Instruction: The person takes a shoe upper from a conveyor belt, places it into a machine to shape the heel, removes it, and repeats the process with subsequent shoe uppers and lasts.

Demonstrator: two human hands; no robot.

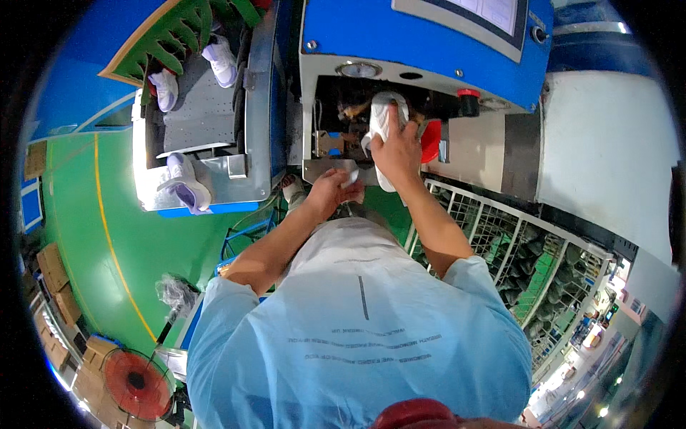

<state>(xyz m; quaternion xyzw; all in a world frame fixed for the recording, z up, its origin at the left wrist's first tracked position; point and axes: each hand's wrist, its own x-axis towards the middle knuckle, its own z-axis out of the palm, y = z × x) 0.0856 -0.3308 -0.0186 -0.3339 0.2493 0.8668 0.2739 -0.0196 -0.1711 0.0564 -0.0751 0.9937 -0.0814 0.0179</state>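
Note:
My right hand (400,151) is closed round a white shoe (381,118), its fingers over the upper. The shoe stands toe-away at the dark opening of a blue and white machine (421,39). Nearer to me and to the left, my left hand (329,193) is closed with the fingertips pinching a small whitish piece (350,170); its kind is not clear. A metal ledge of the machine is just beyond that hand. Inside the opening, dark parts are partly hidden behind the shoe.
Left of the machine is a conveyor (196,121) with a green fringed curtain (168,53); white-lilac shoes (220,61) lie on it, another shoe (184,184) at its near end. A wire rack (514,250) stands right, a red fan (139,382) lower left. A red-topped button (468,101) juts out.

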